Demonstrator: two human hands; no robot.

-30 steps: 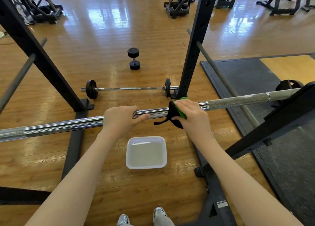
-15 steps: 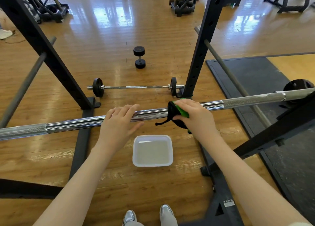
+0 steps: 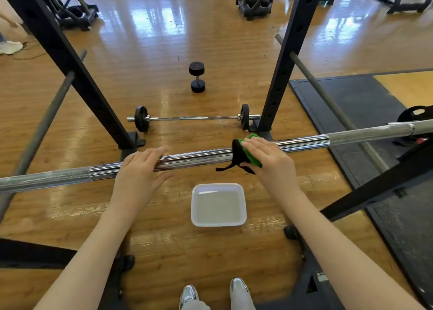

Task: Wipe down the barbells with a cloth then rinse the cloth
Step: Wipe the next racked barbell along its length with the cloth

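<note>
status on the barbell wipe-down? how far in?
Done: nothing can be confirmed; the racked barbell shines, but wiped stretches can't be told from unwiped.
In hand: the right hand presses the green-and-black cloth round the bar's middle; the left hand rests open on the bar.
Left: the small barbell on the floor sits untouched, and the cloth hasn't gone into the white water tub for rinsing.

A black dumbbell [image 3: 197, 80] stands on the glossy wooden floor [image 3: 152, 52] between the dark rack uprights [image 3: 284, 61], with silver shoes [image 3: 188, 294] (toes only) at the bottom edge and a dark mat [image 3: 365, 99] at right.
</note>
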